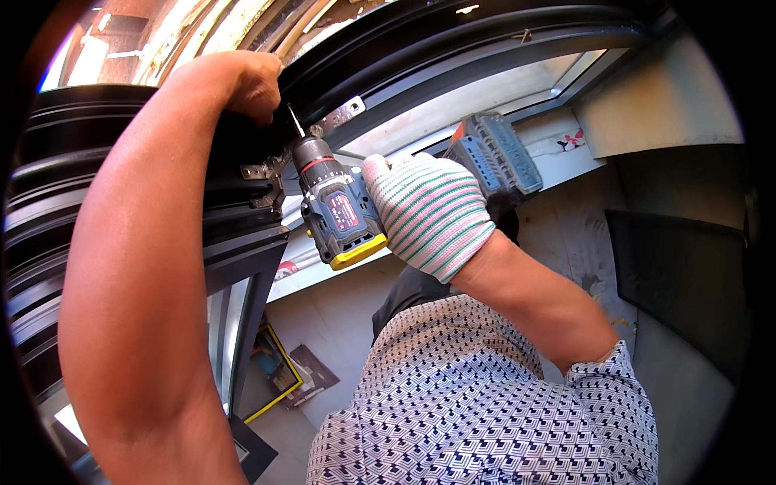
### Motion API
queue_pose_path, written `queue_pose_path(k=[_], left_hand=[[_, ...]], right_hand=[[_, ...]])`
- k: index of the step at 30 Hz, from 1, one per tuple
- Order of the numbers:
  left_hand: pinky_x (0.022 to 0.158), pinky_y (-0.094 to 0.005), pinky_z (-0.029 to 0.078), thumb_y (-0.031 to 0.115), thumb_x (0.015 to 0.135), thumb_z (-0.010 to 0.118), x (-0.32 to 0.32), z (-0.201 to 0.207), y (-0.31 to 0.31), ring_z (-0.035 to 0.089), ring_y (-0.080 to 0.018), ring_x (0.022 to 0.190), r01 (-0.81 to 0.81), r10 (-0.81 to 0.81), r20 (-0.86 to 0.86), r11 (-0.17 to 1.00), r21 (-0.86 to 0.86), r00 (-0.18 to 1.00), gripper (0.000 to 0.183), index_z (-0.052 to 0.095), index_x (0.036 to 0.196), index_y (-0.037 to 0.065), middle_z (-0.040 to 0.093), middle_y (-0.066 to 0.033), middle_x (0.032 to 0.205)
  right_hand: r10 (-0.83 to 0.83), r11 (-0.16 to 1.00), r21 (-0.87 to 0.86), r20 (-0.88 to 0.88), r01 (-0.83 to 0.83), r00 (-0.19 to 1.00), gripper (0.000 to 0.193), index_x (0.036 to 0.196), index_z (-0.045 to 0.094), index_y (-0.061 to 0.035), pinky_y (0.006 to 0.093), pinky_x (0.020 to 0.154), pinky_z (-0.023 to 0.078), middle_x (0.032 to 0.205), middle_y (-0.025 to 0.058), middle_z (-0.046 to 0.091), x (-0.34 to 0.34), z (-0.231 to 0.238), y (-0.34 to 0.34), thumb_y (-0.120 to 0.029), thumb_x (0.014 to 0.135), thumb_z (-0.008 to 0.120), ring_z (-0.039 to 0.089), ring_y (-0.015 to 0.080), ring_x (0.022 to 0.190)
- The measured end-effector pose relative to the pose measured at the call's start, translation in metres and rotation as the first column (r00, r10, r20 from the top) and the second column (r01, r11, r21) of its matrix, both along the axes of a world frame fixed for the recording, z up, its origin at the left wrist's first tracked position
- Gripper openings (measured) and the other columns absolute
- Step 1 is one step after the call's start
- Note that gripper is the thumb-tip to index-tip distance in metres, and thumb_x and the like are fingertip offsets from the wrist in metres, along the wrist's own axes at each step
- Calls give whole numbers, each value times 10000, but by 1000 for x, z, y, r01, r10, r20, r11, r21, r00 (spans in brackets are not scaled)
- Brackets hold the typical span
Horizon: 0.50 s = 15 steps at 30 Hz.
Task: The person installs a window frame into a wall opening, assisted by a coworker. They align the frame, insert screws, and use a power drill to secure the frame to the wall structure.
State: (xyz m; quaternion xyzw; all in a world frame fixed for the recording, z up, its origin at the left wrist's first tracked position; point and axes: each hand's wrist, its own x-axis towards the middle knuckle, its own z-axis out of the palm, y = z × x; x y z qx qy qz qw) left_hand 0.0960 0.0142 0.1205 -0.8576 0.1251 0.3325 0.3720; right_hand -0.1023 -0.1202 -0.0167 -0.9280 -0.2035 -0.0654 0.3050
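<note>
In a striped, white knit glove, my right hand [432, 210] is wrapped around the handle of a cordless drill [343, 214]. The drill has a dark grey body, a yellow rear end and a large battery pack [501, 158]. Its thin bit [297, 121] points up at the inner corner of a black window frame [388, 56], beside a metal hinge plate [339, 115]. My bare left hand [257, 87] is curled at the frame just left of the bit tip. Most of its fingers are hidden, and what they hold cannot be made out.
Left of the drill, an open dark-framed sash [242, 283] hangs by another metal hinge [263, 182]. A pale sill [323, 271] runs below. On the floor lie a yellow-edged frame [283, 388] and a flat grey piece [311, 372]. A dark panel [675, 283] leans at the right.
</note>
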Motion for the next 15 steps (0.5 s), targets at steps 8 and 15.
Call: queue_pose_path(k=[8, 15], left_hand=[[897, -402, 586, 209, 736, 864, 12, -10, -19, 742, -333, 1049, 11, -12, -36, 999, -38, 999, 504, 733, 1149, -50, 759, -248, 1096], [882, -421, 581, 140, 732, 840, 16, -15, -15, 742, -334, 1019, -29, 26, -40, 996, -81, 999, 463, 718, 1152, -13, 760, -239, 1039]], right_hand=[[-89, 912, 386, -138, 137, 986, 474, 1213, 614, -39, 353, 777, 608, 986, 145, 719, -8, -48, 14, -220, 834, 833, 749, 275, 880], [149, 506, 830, -351, 233, 924, 398, 1327, 573, -89, 338, 924, 614, 1157, 62, 701, -22, -91, 74, -406, 1090, 541, 723, 159, 1019]])
